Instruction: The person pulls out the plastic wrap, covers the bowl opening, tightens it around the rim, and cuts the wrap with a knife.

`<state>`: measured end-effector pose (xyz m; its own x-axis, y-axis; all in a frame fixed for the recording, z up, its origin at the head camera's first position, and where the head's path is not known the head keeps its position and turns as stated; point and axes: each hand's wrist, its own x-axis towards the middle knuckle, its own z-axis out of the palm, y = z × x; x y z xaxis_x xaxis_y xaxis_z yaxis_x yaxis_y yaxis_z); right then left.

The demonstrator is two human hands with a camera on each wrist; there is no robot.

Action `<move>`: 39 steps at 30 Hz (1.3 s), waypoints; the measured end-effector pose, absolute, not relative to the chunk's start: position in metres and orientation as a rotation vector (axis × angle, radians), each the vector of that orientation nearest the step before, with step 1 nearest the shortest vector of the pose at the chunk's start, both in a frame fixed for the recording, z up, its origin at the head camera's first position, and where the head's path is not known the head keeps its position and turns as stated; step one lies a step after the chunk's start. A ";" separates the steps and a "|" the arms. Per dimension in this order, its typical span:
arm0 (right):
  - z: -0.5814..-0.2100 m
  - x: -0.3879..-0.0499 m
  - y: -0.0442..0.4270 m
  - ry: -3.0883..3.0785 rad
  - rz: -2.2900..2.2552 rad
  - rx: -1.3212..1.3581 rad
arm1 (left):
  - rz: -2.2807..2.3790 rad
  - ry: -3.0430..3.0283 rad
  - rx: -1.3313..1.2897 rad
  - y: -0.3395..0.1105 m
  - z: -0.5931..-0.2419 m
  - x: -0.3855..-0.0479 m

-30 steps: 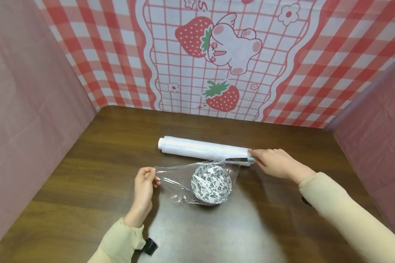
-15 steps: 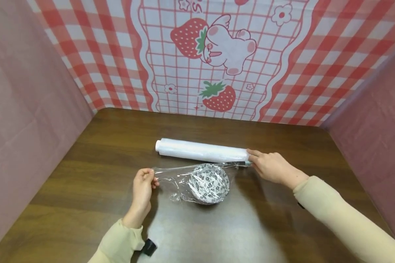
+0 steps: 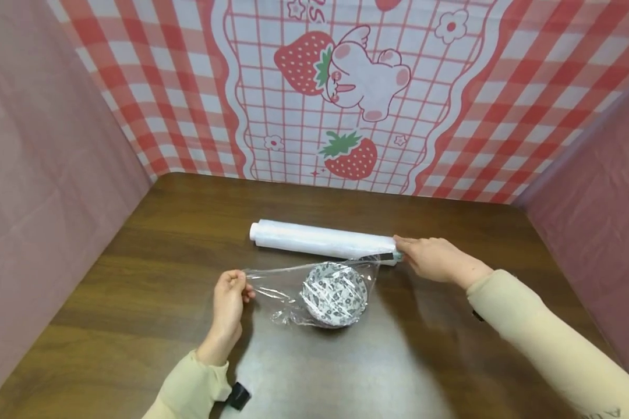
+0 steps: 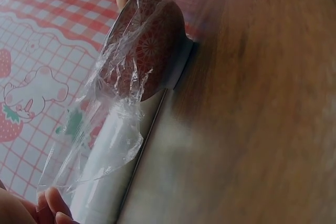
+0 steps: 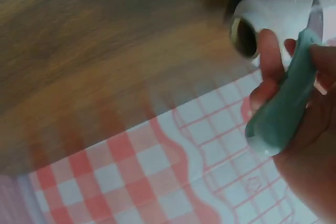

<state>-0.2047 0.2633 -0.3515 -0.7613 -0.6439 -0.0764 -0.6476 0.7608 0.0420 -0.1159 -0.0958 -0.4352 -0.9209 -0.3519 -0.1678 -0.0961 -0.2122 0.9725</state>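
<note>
A patterned bowl sits on the table with clear cling film stretched over its top. My left hand pinches the film's left edge and holds it out beside the bowl; in the left wrist view the film hangs in wrinkles from the bowl's rim. Behind the bowl lies a white roll of cling film. My right hand grips a knife by its green handle, at the roll's right end. Its dark blade points left along the film between roll and bowl.
The brown wooden table reaches back to a red and white checked cloth with strawberry prints. Pink cloth walls stand on both sides. A black wrist device hangs by the left sleeve.
My right hand and the knife have shifted slightly toward me, then back up. The film near the blade slackened and is now smoother. My left hand keeps its pinch, almost still.
</note>
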 end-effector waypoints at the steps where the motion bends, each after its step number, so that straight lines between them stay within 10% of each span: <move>1: -0.350 -0.206 0.265 2.868 0.070 -1.009 | -2.260 -1.853 0.538 -0.096 -0.436 -0.116; 39: -0.364 -0.201 0.264 3.056 0.128 -1.343 | -2.262 -1.846 0.537 -0.094 -0.437 -0.117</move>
<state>-0.2012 0.2638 -0.3640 -0.6603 -0.7359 0.1498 -0.7208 0.6770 0.1489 -0.1170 -0.0937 -0.4369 -0.9203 -0.3541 -0.1665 -0.0920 -0.2177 0.9717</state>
